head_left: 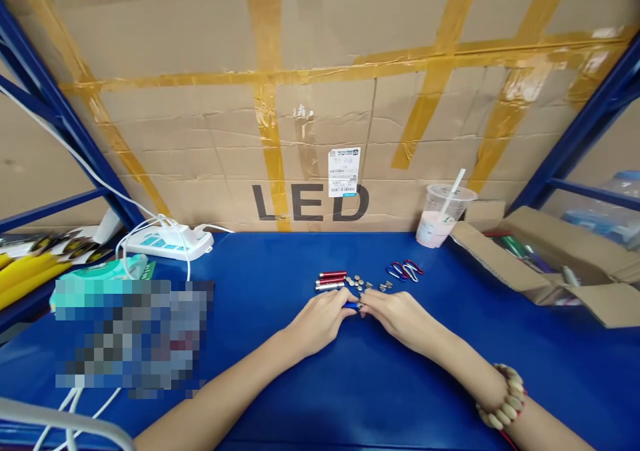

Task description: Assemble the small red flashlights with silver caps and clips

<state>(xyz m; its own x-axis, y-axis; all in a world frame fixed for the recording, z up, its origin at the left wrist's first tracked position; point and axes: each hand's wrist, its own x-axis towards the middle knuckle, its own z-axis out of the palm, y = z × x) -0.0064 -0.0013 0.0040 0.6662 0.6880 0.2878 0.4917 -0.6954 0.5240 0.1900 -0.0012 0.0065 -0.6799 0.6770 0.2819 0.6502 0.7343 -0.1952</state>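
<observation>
My left hand (323,321) is closed around a slim blue tube (351,305), like a small flashlight body, just above the table. My right hand (400,314) pinches at the tube's right end, where a small silver end piece (361,304) shows between the fingertips. Whether that piece is joined to the tube, I cannot tell. Behind my left hand lie red tubes (333,275) and a silver tube (330,286), side by side. Several button cells (356,280) and small metal parts (385,286) are scattered just beyond my fingers. Red, blue and silver carabiner clips (405,270) lie farther right.
A plastic cup with a straw (436,221) stands at the back right, beside an open cardboard box (530,264) of mixed items. At left are a white power strip (167,241), cables and a green packet (107,279). A large cardboard sheet (210,151) backs the blue table (350,398).
</observation>
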